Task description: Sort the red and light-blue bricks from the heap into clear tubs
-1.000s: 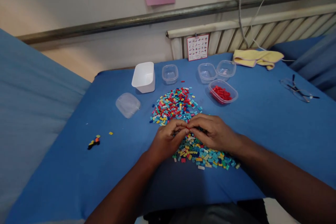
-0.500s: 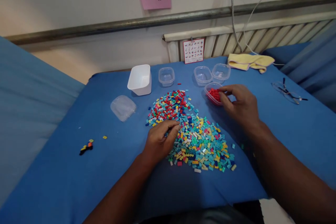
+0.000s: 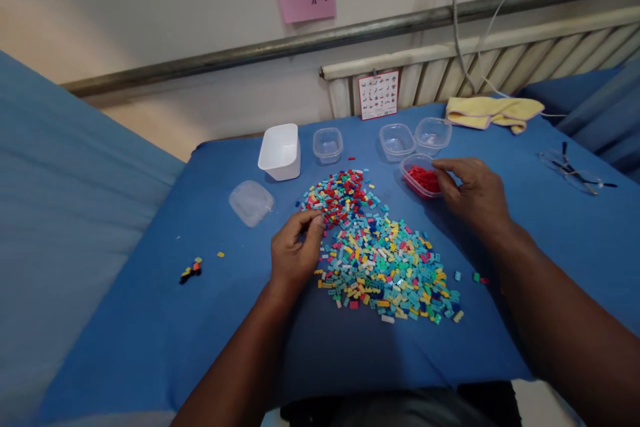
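A heap of small toy building bricks [image 3: 385,260] in many colours spreads over the middle of the cloth, with red ones thick in its far part. My left hand [image 3: 295,250] is at the heap's left edge, thumb and forefinger pinched together; whatever is between them is hidden. By the right rim of a small clear tub [image 3: 409,167] is my right hand [image 3: 475,195], its thumb and forefinger closed. I cannot make out whether they grip the rim or a brick. Red bricks [image 3: 424,178] lie inside that tub.
Behind the heap stand a white tub [image 3: 280,153] and clear tubs [image 3: 327,145], [image 3: 397,141], [image 3: 433,135]. A clear lid [image 3: 251,203] and a small black-and-orange brick piece [image 3: 191,271] lie left. Towards the right are a yellow cloth [image 3: 493,112] and eyeglasses [image 3: 575,170].
My left hand has drawn left and a little farther away, off the middle of the heap to its edge. My right hand stays beside the tub of red bricks. The whole view has shifted slightly.
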The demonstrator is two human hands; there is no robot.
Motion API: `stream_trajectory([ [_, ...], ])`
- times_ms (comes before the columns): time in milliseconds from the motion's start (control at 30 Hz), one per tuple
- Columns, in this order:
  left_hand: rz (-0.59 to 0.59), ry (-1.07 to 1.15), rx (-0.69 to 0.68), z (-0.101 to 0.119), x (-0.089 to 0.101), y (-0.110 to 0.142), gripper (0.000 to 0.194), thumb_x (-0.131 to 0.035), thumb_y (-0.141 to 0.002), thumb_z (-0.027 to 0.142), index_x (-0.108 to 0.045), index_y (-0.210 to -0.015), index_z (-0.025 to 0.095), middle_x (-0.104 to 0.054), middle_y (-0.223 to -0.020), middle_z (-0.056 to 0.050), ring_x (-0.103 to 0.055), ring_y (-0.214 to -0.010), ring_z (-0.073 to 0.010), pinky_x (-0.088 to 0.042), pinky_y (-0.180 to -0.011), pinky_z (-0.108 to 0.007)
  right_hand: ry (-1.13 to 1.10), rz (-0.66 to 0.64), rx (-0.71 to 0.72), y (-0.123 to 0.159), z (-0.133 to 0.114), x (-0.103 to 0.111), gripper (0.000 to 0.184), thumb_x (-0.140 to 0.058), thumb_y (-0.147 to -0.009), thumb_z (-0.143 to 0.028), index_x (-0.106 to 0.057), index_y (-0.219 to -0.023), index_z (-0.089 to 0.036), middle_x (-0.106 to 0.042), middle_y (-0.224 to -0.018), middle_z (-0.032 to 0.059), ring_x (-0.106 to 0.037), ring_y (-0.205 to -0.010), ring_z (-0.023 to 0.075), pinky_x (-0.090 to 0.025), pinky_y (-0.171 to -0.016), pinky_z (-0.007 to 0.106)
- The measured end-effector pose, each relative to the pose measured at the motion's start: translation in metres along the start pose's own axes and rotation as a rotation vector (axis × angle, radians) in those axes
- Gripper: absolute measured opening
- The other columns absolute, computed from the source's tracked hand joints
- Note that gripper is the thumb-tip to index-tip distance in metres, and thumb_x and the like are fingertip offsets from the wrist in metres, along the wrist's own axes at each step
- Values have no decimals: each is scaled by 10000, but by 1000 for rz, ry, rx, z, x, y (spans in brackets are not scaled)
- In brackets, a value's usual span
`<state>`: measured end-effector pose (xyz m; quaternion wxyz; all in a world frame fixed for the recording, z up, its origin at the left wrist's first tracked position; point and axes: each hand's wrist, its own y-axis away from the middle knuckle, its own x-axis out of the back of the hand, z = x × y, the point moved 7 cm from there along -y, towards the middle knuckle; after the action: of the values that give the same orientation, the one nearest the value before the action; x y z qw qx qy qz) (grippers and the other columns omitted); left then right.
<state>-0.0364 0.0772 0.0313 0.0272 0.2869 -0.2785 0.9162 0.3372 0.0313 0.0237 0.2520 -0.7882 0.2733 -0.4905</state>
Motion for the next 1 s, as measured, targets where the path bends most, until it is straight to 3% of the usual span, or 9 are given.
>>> stream_trajectory([
  [133, -2, -58, -35, -7, 3, -6, 195, -666, -1074, 354, -800, -1095, 214, -792, -955, -27, -728, -848, -172, -584, -792, -302, -23, 33, 68, -1, -15, 7, 203, -639, -1053, -234, -806, -1168, -223, -851, -1159, 132, -796, -1067, 328, -612, -984, 544],
  [267, -91, -149, -144, -5, -7, -7, 174, -644, -1090, 318, -787, -1091, 219, -782, -1015, -52, -733, -949, -197, -585, -881, -351, -114, 28, 193, 6, -60, 9, 191, -641, -1066, -195, -779, -1191, -239, -849, -1122, 106, -794, -1032, 300, -614, -950, 501],
  [400, -171, -244, -244, -2, -21, -4, 169, -640, -1105, 292, -792, -1130, 221, -790, -1055, -68, -726, -1023, -220, -571, -920, -388, -308, -174, 428, 25, -116, -13, 239, -646, -1050, -121, -735, -1250, -217, -844, -1126, 93, -784, -1012, 264, -629, -922, 452],
  [500, -229, -356, -287, -2, -32, -2, 170, -653, -1104, 290, -800, -1150, 217, -790, -1052, -77, -706, -1009, -243, -534, -900, -419, -387, -307, 526, 39, -140, -33, 202, -652, -1057, -131, -729, -1229, -203, -839, -1106, 85, -769, -997, 253, -635, -888, 429],
  [767, -308, -477, -249, -6, -40, -2, 125, -679, -1080, 260, -802, -1091, 242, -789, -1037, -62, -685, -1017, -279, -464, -878, -438, -401, -389, 522, 46, -142, -52, 153, -651, -1067, -148, -747, -1180, -188, -829, -1025, 76, -752, -937, 243, -619, -867, 422],
  [1000, -219, -375, -116, -15, -17, -8, 65, -686, -1054, 223, -745, -1079, 220, -797, -1058, -48, -714, -1052, -273, -468, -948, -441, -399, -406, 534, 50, -140, -54, 144, -640, -1080, -157, -738, -1180, -192, -828, -1036, 65, -759, -925, 242, -612, -870, 422],
])
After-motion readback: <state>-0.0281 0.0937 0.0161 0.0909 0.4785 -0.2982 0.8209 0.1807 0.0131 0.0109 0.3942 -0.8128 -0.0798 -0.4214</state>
